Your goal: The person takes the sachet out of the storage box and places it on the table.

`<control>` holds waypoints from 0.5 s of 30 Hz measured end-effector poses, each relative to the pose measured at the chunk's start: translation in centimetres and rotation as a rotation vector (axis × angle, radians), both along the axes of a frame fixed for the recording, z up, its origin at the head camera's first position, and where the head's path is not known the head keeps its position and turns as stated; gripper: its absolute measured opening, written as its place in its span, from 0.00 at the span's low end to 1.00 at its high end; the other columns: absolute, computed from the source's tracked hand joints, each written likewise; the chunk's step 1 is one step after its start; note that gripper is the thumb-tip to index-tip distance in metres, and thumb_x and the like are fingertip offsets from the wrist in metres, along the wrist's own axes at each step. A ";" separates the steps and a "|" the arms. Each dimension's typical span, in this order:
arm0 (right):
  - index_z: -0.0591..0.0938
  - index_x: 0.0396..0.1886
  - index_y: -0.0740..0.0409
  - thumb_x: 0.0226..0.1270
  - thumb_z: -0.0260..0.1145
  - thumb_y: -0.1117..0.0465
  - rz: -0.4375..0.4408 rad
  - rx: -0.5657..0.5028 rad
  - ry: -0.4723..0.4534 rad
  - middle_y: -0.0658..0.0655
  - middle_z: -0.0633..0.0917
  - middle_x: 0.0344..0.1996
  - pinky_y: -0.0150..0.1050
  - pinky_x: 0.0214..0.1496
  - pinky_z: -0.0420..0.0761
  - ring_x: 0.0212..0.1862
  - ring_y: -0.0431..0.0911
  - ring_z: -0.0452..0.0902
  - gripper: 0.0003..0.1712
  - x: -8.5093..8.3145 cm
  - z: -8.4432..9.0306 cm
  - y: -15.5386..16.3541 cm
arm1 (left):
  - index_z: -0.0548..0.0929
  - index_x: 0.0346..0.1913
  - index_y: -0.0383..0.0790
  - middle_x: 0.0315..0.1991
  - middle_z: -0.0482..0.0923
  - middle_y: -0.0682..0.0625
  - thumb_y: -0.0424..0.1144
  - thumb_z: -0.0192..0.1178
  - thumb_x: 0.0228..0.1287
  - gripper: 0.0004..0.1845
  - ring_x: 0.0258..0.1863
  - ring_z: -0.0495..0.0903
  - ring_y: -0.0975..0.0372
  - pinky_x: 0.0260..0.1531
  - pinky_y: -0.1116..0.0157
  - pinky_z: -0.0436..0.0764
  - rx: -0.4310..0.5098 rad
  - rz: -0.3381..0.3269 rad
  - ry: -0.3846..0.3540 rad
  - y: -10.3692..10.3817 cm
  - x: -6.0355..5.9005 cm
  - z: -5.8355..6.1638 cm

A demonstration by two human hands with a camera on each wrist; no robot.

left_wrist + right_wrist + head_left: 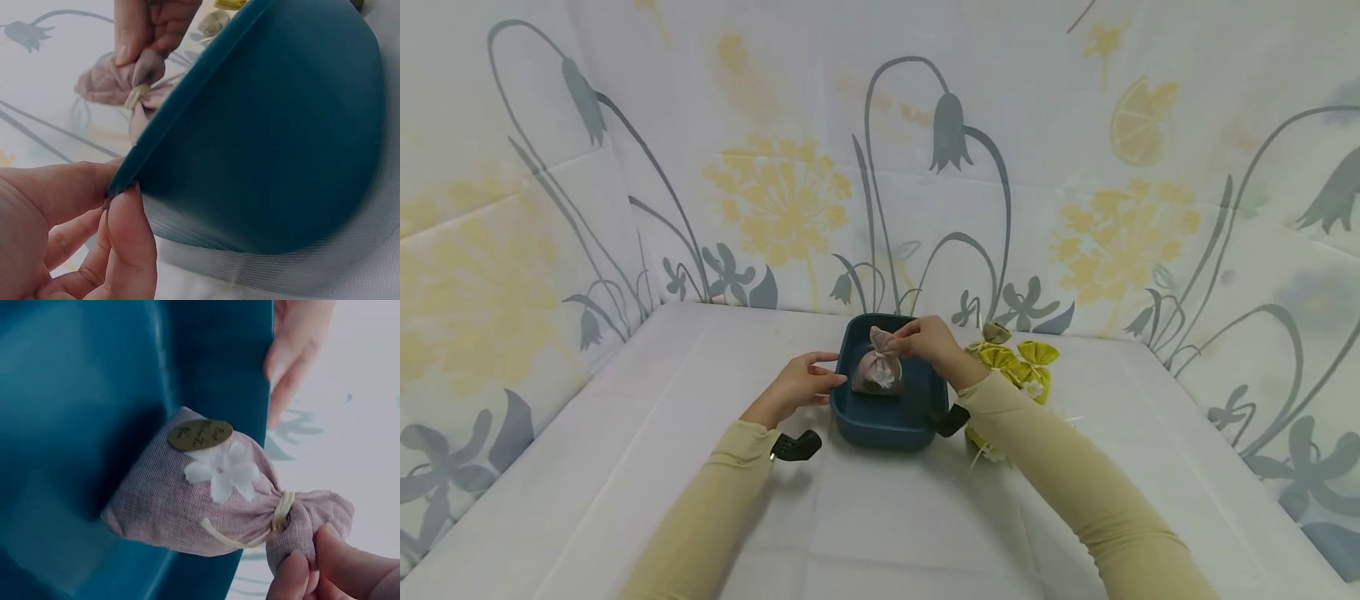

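A dusty-pink cloth sachet (187, 494) with a white fabric flower (222, 472), a small gold oval label (200, 435) and a cream cord round its neck is in the blue plastic basin (887, 437). My right hand (928, 342) pinches the sachet's gathered top between thumb and fingers. In the right wrist view the sachet's body lies over the inside of the basin, its neck past the rim. On the basin's left side, my left hand (801, 383) pinches the rim (169, 103) with its fingertips.
Right of the basin, partly behind my right forearm, several yellow-green sachets (1037, 354) lie on the white-covered table (647, 400) with an olive-brown one (996, 332). A flower-printed curtain (790, 100) hangs along the table's back and sides.
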State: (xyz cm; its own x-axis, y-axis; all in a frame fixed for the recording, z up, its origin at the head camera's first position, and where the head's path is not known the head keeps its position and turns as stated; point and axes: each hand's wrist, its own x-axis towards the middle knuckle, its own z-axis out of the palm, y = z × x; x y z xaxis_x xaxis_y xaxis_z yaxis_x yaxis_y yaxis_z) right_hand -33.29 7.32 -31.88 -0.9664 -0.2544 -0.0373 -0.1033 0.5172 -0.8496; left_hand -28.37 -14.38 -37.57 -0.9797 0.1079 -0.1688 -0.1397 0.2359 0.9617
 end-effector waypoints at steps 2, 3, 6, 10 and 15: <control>0.84 0.39 0.70 0.61 0.66 0.64 0.004 -0.004 0.011 0.61 0.82 0.38 0.47 0.49 0.76 0.34 0.50 0.80 0.12 0.7 0.2 0.2 | 0.66 0.66 0.37 0.51 0.74 0.37 0.34 0.61 0.62 0.29 0.36 0.79 0.58 0.35 0.64 0.80 0.005 -0.004 -0.003 0.1 0.0 0.0; 0.84 0.38 0.70 0.61 0.66 0.64 0.009 -0.014 0.016 0.61 0.83 0.37 0.48 0.49 0.77 0.34 0.50 0.80 0.12 1.0 0.3 0.3 | 0.66 0.66 0.37 0.51 0.74 0.37 0.34 0.61 0.62 0.29 0.36 0.79 0.58 0.35 0.64 0.80 0.007 -0.004 -0.004 0.1 0.0 0.0; 0.84 0.38 0.69 0.61 0.66 0.63 0.019 -0.031 0.042 0.59 0.83 0.35 0.48 0.47 0.77 0.32 0.48 0.79 0.12 2.0 0.7 0.7 | 0.66 0.66 0.37 0.51 0.74 0.37 0.34 0.61 0.62 0.29 0.35 0.79 0.58 0.35 0.64 0.80 0.009 -0.003 0.002 0.1 0.0 0.0; 0.84 0.39 0.68 0.62 0.66 0.62 0.026 -0.037 0.053 0.57 0.83 0.31 0.47 0.46 0.77 0.31 0.45 0.77 0.12 3.5 1.2 1.3 | 0.66 0.66 0.37 0.51 0.73 0.36 0.34 0.61 0.62 0.29 0.35 0.79 0.58 0.35 0.64 0.80 0.005 -0.003 0.010 0.1 0.1 0.1; 0.83 0.40 0.66 0.63 0.65 0.61 0.011 -0.048 0.031 0.55 0.82 0.31 0.43 0.44 0.77 0.32 0.46 0.75 0.11 5.4 1.6 2.3 | 0.66 0.66 0.37 0.51 0.73 0.37 0.34 0.61 0.62 0.29 0.35 0.79 0.59 0.36 0.64 0.80 0.000 -0.001 -0.002 0.1 0.0 0.1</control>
